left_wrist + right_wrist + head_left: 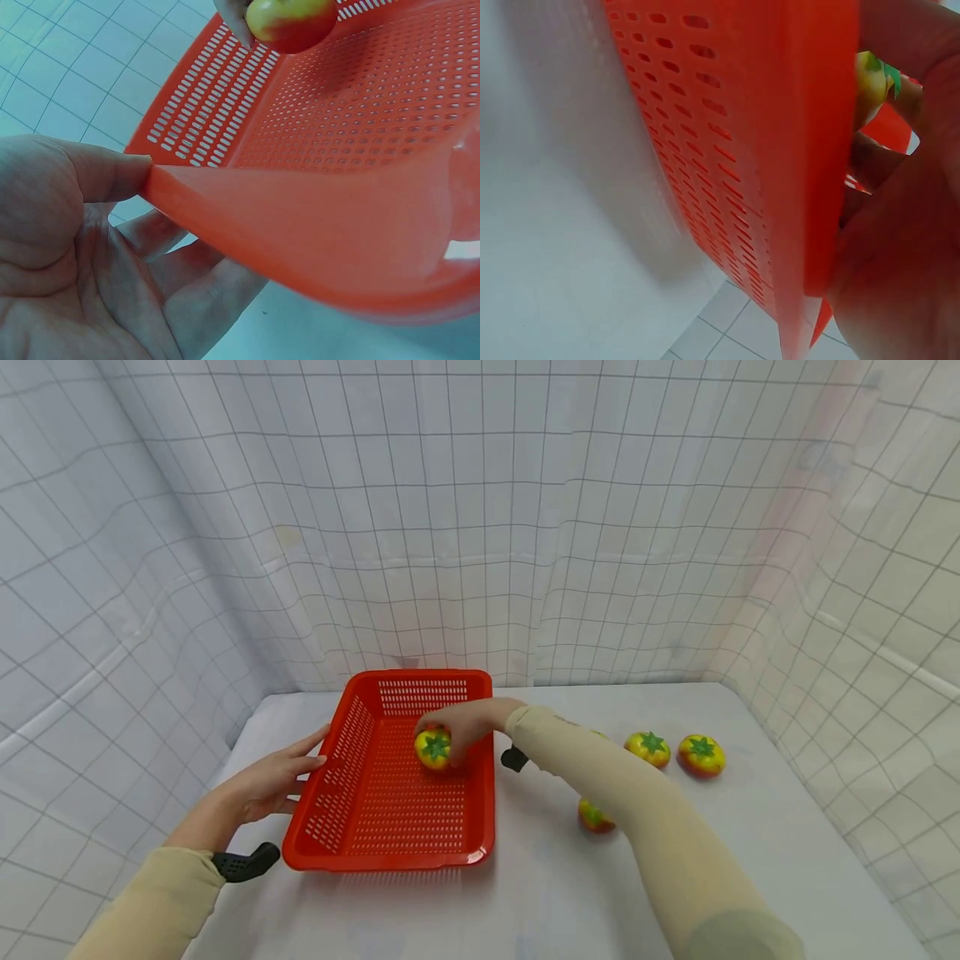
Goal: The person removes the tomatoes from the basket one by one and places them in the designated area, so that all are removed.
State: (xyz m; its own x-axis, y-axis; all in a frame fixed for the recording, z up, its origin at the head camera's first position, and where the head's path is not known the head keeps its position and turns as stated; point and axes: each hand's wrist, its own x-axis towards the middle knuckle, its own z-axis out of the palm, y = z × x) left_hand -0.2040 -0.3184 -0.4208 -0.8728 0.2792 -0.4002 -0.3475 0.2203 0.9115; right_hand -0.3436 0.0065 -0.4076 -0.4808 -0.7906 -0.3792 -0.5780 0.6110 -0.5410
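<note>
My right hand reaches over the basket's right rim and grips a yellow-and-red tomato with a green star-shaped calyx. The tomato is inside the red plastic basket; whether it touches the bottom I cannot tell. In the right wrist view, the basket's side wall hides much of the tomato. My left hand is at the basket's left side. In the left wrist view, its thumb lies on the rim while the fingers sit under the rim outside, holding it.
Several similar tomatoes lie on the white table right of the basket, among them a far-right tomato, one beside it and a nearer one. My right sleeve partly covers some. White gridded curtains surround the table.
</note>
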